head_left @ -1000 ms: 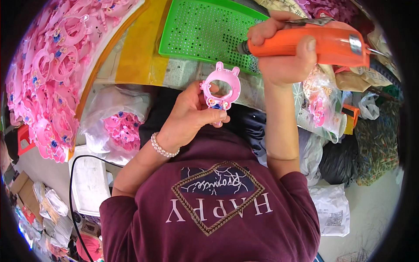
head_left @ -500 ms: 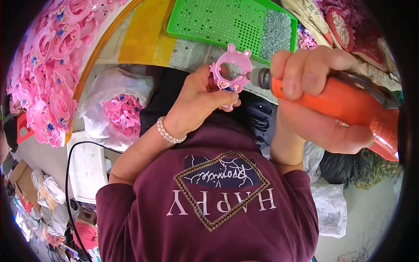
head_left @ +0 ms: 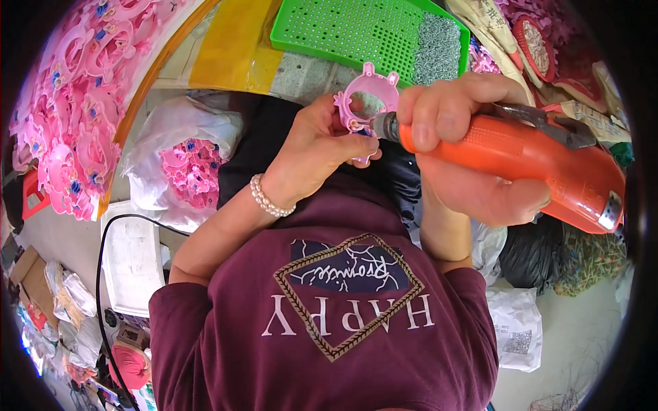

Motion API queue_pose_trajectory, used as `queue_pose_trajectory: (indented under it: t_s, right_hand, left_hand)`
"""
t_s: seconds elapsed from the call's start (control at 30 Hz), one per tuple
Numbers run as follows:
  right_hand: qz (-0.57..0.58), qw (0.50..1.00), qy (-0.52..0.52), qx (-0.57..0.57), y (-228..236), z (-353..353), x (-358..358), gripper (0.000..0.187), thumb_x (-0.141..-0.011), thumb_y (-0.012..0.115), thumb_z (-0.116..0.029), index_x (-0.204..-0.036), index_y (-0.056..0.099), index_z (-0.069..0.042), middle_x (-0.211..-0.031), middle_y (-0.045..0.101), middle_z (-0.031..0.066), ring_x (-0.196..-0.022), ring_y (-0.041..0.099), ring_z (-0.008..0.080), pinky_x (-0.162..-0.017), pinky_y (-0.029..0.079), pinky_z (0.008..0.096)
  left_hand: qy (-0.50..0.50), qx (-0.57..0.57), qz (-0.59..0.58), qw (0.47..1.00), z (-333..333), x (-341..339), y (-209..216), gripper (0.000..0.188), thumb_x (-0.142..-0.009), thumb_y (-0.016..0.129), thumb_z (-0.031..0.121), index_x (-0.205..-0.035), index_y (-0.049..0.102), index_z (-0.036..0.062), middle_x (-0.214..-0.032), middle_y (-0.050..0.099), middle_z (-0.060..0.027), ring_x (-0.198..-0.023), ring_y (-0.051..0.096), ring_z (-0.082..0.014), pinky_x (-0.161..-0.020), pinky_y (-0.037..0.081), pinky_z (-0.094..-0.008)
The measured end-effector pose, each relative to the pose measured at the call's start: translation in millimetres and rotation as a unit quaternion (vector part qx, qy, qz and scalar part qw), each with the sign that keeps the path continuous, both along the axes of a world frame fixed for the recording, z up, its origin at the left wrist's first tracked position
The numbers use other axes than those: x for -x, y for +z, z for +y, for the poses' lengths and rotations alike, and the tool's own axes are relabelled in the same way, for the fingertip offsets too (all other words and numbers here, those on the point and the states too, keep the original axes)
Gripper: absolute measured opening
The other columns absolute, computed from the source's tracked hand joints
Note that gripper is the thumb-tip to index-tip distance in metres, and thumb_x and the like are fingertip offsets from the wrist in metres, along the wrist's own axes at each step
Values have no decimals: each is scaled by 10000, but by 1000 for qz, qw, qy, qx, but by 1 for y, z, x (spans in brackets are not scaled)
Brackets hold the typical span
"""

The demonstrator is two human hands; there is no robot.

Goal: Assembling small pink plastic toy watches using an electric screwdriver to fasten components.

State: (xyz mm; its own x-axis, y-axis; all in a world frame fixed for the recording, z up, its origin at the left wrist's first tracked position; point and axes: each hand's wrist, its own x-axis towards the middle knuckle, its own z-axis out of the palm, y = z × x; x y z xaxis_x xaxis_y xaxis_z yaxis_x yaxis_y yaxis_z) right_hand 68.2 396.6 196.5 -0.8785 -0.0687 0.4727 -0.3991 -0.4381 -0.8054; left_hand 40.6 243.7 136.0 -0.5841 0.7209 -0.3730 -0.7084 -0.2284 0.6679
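My left hand (head_left: 317, 152), with a beaded bracelet at its wrist, is closed on a pink plastic ring-shaped piece (head_left: 351, 92). Small ear-like knobs stick up from the piece, and a blue and white ornament sits at its lower edge. An orange electric screwdriver (head_left: 507, 147) lies sideways in my right hand (head_left: 473, 154), fingers over its top and thumb below. The tool's dark nose meets the lower right part of the pink piece; its tip and any screw there are hidden.
A green perforated tray (head_left: 343, 31) holds a heap of small metal screws (head_left: 439, 48) at its right. Many pink pieces (head_left: 89, 103) pile up at far left. A plastic bag (head_left: 147, 147) of pink parts sits left of my lap, above a black cable (head_left: 103, 274).
My right hand has brought the screwdriver left, so its nose now sits against the pink piece's lower edge. My left hand still holds the piece, almost in place.
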Motion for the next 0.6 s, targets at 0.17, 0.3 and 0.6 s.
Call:
queue_pose_trajectory:
  t_s: [0.17, 0.3, 0.6]
  right_hand:
    - [-18, 1000, -24, -1, -4, -4, -4, 818, -700, 543, -708, -1157, 437, -37, -840, 500, 37, -718, 505, 171, -707, 386, 366]
    - [-21, 1000, -20, 4, -7, -6, -3, 816, -691, 537, -718, -1149, 442, -50, -840, 500, 29, -716, 502, 168, -709, 382, 362]
    - [-43, 999, -30, -8, -11, -8, -6, 818, -669, 509, -740, -1173, 429, -100, -820, 489, 11, -719, 492, 163, -723, 372, 355]
  left_hand:
    - [2, -1, -2, 1000, 1, 0, 0, 308, -742, 632, -38, -1014, 487, -45, -782, 600, -97, -668, 610, -156, -548, 485, -243]
    - [11, 2, -12, 1000, 0, -1, -1, 332, -735, 641, -45, -1025, 479, -44, -780, 602, -101, -663, 615, -161, -538, 486, -243]
    - [18, 7, -2, 1000, 0, -3, 0, 367, -723, 644, -61, -1042, 464, -40, -782, 605, -104, -661, 617, -158, -534, 490, -242]
